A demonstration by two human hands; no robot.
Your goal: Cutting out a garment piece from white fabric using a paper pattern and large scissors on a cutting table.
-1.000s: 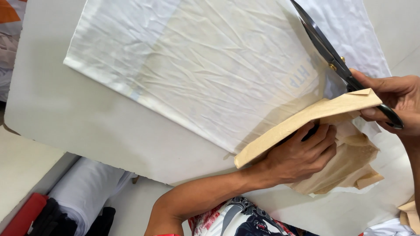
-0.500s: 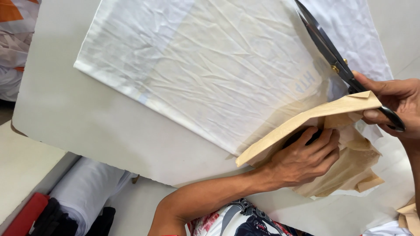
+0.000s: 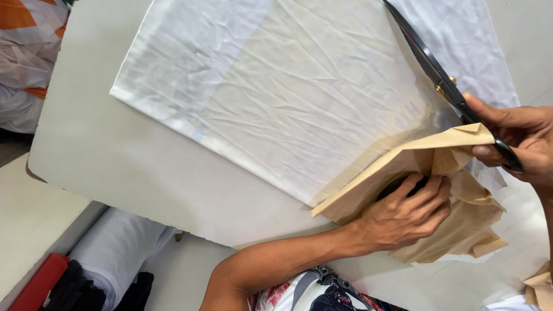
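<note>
Scissors (image 3: 443, 86) held in right hand (image 3: 518, 138) grip; left hand (image 3: 406, 216) pressed flat on tan paper (image 3: 403, 167) w/ fingers spread.

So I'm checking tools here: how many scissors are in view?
1. The black scissors are in the right hand at the right edge, blades over the white cloth. More could lie hidden under the tan paper.
</note>
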